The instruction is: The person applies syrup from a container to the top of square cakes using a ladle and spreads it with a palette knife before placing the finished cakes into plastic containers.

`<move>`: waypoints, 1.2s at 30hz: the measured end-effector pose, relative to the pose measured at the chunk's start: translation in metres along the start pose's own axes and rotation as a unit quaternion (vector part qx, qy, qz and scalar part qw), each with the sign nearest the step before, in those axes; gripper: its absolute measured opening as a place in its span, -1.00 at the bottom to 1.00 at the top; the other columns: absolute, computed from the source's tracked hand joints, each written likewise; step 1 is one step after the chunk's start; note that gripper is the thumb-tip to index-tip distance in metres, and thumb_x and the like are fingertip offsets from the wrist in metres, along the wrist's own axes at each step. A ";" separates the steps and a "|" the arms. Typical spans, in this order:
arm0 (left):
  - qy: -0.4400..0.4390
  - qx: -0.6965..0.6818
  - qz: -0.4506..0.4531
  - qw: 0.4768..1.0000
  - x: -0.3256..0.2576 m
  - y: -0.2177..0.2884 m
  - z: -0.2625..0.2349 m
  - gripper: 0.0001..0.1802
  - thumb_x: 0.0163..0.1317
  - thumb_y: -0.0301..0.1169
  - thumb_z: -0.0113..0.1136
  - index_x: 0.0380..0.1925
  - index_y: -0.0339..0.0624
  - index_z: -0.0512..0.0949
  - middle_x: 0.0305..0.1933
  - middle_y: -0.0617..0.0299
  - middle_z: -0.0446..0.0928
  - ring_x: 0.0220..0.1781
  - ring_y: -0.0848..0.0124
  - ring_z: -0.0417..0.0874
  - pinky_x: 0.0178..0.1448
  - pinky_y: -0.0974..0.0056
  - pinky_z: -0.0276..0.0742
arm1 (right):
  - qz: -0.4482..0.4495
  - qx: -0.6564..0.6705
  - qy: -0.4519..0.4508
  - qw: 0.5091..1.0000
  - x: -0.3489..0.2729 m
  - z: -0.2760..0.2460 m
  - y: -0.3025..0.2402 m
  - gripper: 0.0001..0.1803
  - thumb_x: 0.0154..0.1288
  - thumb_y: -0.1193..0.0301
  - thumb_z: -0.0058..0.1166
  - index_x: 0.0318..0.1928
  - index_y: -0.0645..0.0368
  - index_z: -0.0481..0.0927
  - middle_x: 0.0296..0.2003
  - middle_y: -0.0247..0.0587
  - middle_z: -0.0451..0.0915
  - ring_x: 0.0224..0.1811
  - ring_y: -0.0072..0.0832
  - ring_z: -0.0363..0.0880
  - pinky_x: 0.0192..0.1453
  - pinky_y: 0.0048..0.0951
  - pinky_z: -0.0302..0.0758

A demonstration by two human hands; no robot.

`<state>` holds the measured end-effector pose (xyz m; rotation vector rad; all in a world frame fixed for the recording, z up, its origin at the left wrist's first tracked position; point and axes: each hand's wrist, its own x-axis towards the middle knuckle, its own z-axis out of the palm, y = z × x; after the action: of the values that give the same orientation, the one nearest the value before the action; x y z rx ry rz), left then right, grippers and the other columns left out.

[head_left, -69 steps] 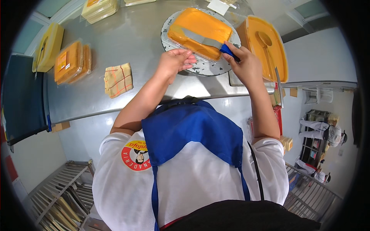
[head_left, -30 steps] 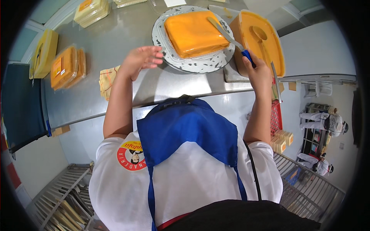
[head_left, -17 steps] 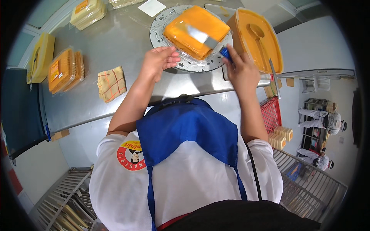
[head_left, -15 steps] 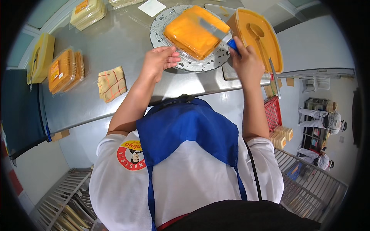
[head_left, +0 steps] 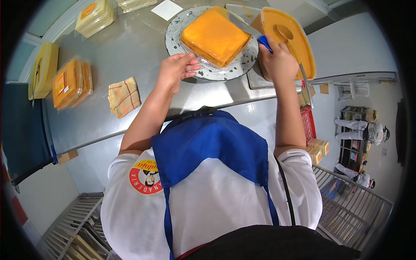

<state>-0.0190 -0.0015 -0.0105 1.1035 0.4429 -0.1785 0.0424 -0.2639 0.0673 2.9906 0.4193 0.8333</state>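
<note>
Now my right hand (head_left: 277, 60), fist closed on the blue-handled spatula (head_left: 245, 29), has swung its blade to the orange-frosted square cake's (head_left: 215, 37) far edge; my left hand's (head_left: 175, 69) loosely spread fingers have returned to the round turntable's (head_left: 208, 73) rim, so smoothing continues.

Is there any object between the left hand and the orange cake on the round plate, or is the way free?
Nothing visible stands between them. The left hand rests at the rim of the round plate, beside the orange cake, with only bare plate between. The right hand holds a blue-handled spatula against the cake's far right side.
</note>
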 end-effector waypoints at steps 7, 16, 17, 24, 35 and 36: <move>0.004 0.013 -0.001 1.000 0.000 -0.001 0.000 -0.74 0.19 -0.30 0.19 -0.25 -0.26 0.47 -0.35 0.23 0.57 -0.36 0.47 0.62 -0.32 0.43 0.54 | 0.031 0.130 -0.080 0.988 -0.060 -0.028 0.013 -0.63 0.11 0.08 0.13 -0.03 -0.24 0.59 -0.49 -0.29 0.51 -0.47 -0.30 0.56 -0.43 -0.36 0.46; 0.001 0.029 0.005 1.000 -0.004 0.007 0.004 -0.75 0.21 -0.29 0.16 -0.24 -0.25 0.48 -0.33 0.23 0.57 -0.35 0.48 0.62 -0.31 0.42 0.53 | 0.068 0.055 -0.033 0.996 -0.034 -0.022 0.045 -0.62 0.08 0.13 0.19 -0.04 -0.23 0.60 -0.54 -0.31 0.47 -0.56 -0.30 0.51 -0.44 -0.33 0.44; 0.004 0.027 0.009 1.000 -0.005 0.006 0.003 -0.74 0.21 -0.29 0.15 -0.23 -0.25 0.48 -0.33 0.23 0.57 -0.34 0.48 0.62 -0.31 0.43 0.54 | 0.064 0.058 -0.033 0.996 -0.040 -0.027 0.040 -0.62 0.08 0.13 0.19 -0.04 -0.23 0.60 -0.54 -0.31 0.47 -0.56 -0.30 0.51 -0.44 -0.33 0.44; 0.006 0.022 0.010 1.000 -0.004 0.000 0.002 -0.72 0.22 -0.28 0.14 -0.21 -0.27 0.48 -0.31 0.20 0.58 -0.35 0.47 0.63 -0.31 0.44 0.54 | 0.037 0.081 -0.078 0.993 -0.042 -0.035 0.017 -0.62 0.10 0.10 0.16 -0.03 -0.22 0.60 -0.52 -0.24 0.48 -0.47 -0.28 0.54 -0.38 -0.34 0.45; -0.009 0.020 0.014 1.000 -0.009 -0.001 0.003 -0.66 0.23 -0.24 0.13 -0.14 -0.28 0.48 -0.28 0.16 0.58 -0.37 0.45 0.63 -0.31 0.43 0.54 | 0.012 0.178 -0.107 0.978 -0.067 -0.047 0.006 -0.61 0.09 0.12 0.18 -0.01 -0.24 0.59 -0.55 -0.30 0.44 -0.52 -0.35 0.50 -0.42 -0.37 0.43; -0.009 0.023 0.009 1.000 -0.008 -0.001 0.003 -0.66 0.23 -0.24 0.13 -0.14 -0.28 0.48 -0.28 0.16 0.58 -0.36 0.45 0.63 -0.31 0.43 0.54 | -0.014 0.144 -0.074 0.987 -0.063 -0.043 0.009 -0.60 0.07 0.10 0.18 -0.03 -0.24 0.60 -0.56 -0.32 0.42 -0.55 -0.35 0.49 -0.48 -0.37 0.41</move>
<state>-0.0260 -0.0053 -0.0067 1.1497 0.4153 -0.1838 -0.0289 -0.2913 0.0735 3.2708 0.6233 0.5872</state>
